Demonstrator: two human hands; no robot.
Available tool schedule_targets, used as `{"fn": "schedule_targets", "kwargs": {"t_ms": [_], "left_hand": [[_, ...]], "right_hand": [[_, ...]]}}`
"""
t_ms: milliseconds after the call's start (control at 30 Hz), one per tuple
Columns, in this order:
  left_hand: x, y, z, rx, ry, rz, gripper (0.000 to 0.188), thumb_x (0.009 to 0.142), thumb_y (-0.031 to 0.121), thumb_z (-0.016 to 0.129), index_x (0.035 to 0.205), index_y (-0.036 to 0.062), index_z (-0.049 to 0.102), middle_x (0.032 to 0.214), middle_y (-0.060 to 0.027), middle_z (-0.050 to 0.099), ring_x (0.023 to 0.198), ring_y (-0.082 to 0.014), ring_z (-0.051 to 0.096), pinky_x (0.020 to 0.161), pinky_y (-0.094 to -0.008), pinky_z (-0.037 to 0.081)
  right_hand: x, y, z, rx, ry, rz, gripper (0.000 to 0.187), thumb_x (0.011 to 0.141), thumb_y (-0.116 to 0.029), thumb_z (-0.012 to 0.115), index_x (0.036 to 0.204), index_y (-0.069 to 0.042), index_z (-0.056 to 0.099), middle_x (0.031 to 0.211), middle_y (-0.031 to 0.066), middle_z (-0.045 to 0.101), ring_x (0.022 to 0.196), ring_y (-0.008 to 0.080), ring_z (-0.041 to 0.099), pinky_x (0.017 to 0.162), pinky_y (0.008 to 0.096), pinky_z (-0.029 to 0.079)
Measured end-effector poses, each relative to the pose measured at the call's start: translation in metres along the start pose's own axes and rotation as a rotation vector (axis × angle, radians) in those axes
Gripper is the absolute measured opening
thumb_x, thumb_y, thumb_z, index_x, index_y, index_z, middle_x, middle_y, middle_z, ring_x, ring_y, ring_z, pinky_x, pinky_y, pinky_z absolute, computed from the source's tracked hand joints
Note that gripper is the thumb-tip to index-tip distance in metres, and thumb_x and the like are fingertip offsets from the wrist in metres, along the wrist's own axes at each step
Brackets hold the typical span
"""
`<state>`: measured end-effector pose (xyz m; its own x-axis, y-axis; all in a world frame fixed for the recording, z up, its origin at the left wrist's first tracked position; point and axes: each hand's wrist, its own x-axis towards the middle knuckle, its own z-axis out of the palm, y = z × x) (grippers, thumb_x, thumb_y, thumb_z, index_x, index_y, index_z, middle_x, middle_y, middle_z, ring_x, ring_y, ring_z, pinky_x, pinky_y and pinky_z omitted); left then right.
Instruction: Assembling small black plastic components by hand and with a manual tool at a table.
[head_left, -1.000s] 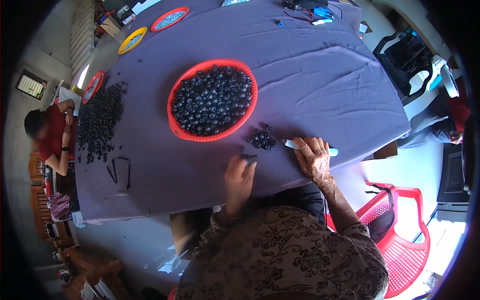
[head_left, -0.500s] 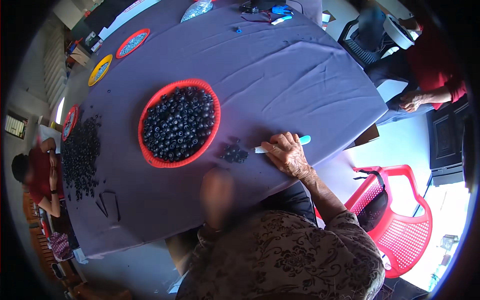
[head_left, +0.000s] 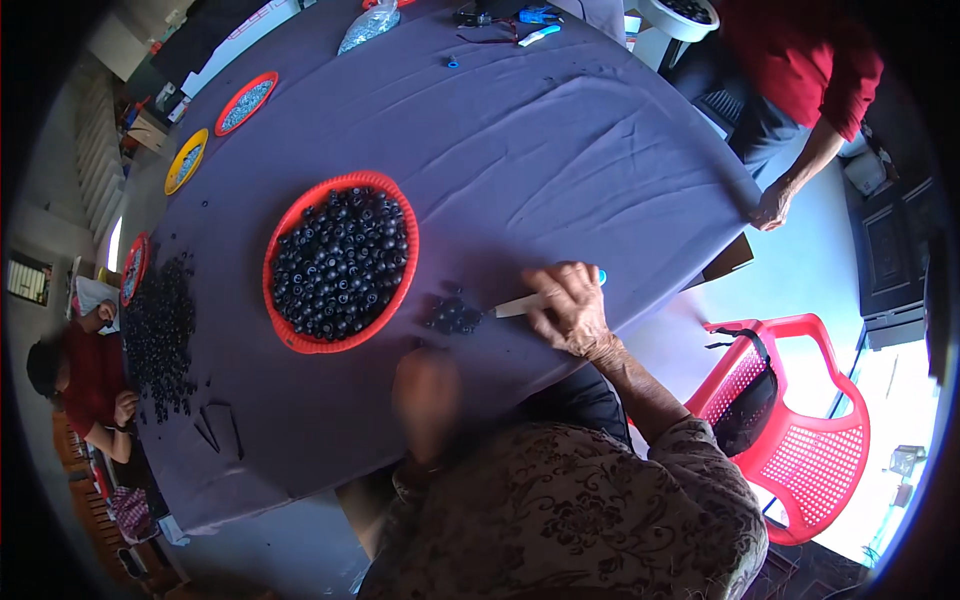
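My right hand [head_left: 570, 308] rests on the purple tablecloth [head_left: 560, 160], closed around a white tool with a blue end [head_left: 520, 304] whose tip points left. Just left of that tip lies a small pile of dark round pieces [head_left: 455, 316]. A red basket [head_left: 300, 340] full of the same dark pieces stands further left. My left hand [head_left: 425, 395] is blurred, near the table's front edge below the small pile; whether it holds anything cannot be made out.
A person in red [head_left: 800, 60] stands at the table's right corner, one hand on its edge. Another person [head_left: 85, 385] sits at the left beside a heap of dark pieces [head_left: 160, 335]. Small plates [head_left: 245, 100] line the far left. A red plastic chair [head_left: 790, 420] stands to my right.
My left hand has pulled back from the small pile toward the table's front edge and is blurred. The view shifted, and a person in red now appears at the right corner.
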<state>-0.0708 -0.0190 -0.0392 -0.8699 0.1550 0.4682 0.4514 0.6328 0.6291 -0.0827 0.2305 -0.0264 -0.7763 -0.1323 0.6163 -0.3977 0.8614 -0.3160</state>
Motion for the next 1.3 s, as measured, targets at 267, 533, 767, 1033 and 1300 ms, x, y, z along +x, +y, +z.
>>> {"fn": "schedule_targets", "kwargs": {"t_ms": [267, 533, 767, 1033, 1300], "left_hand": [[-0.002, 0.000, -0.001, 0.023, 0.006, -0.025, 0.013, 0.076, 0.003, 0.064, 0.084, -0.0020, 0.055, 0.090, -0.0183, 0.055, 0.081, -0.0342, 0.054, 0.072, -0.0375, 0.044], [-0.005, -0.007, 0.005, 0.067, 0.062, 0.001, 0.015, 0.074, 0.002, 0.066, 0.086, -0.0006, 0.057, 0.090, -0.0161, 0.057, 0.079, -0.0327, 0.056, 0.068, -0.0367, 0.045], [-0.002, -0.004, 0.001, -0.023, 0.036, -0.027, 0.017, 0.073, 0.001, 0.067, 0.087, -0.0006, 0.057, 0.083, -0.0149, 0.054, 0.068, -0.0302, 0.052, 0.059, -0.0338, 0.043], [-0.007, -0.002, 0.000, 0.082, 0.091, 0.011, 0.018, 0.072, 0.000, 0.068, 0.086, -0.0007, 0.058, 0.082, -0.0158, 0.056, 0.070, -0.0324, 0.055, 0.062, -0.0361, 0.045], [-0.001, 0.002, -0.001, 0.010, 0.034, -0.054, 0.015, 0.073, -0.001, 0.066, 0.087, 0.0017, 0.060, 0.086, -0.0126, 0.056, 0.075, -0.0290, 0.057, 0.064, -0.0340, 0.046]], "right_hand": [[0.014, 0.009, -0.001, -0.019, 0.310, 0.459, 0.052, 0.078, -0.001, 0.057, 0.127, -0.002, 0.040, 0.077, 0.0080, 0.059, 0.069, 0.0195, 0.058, 0.074, 0.0354, 0.044], [0.103, -0.033, -0.003, 0.606, -0.198, 0.432, 0.059, 0.082, -0.008, 0.053, 0.134, 0.001, 0.028, 0.057, 0.0127, 0.051, 0.051, 0.0191, 0.049, 0.054, 0.0321, 0.041], [0.177, -0.054, -0.012, 0.814, -0.033, 0.251, 0.062, 0.083, -0.010, 0.054, 0.136, 0.001, 0.024, 0.060, 0.0105, 0.053, 0.055, 0.0150, 0.046, 0.056, 0.0304, 0.041], [0.123, -0.063, -0.037, 0.749, -0.187, 0.257, 0.043, 0.083, -0.009, 0.055, 0.123, 0.001, 0.044, 0.059, 0.0078, 0.049, 0.057, 0.0135, 0.047, 0.056, 0.0270, 0.041], [0.038, -0.020, -0.020, 0.001, -0.255, 0.066, 0.036, 0.069, -0.016, 0.071, 0.102, -0.008, 0.060, 0.104, 0.0079, 0.056, 0.096, 0.0270, 0.052, 0.077, 0.0397, 0.041]]}}
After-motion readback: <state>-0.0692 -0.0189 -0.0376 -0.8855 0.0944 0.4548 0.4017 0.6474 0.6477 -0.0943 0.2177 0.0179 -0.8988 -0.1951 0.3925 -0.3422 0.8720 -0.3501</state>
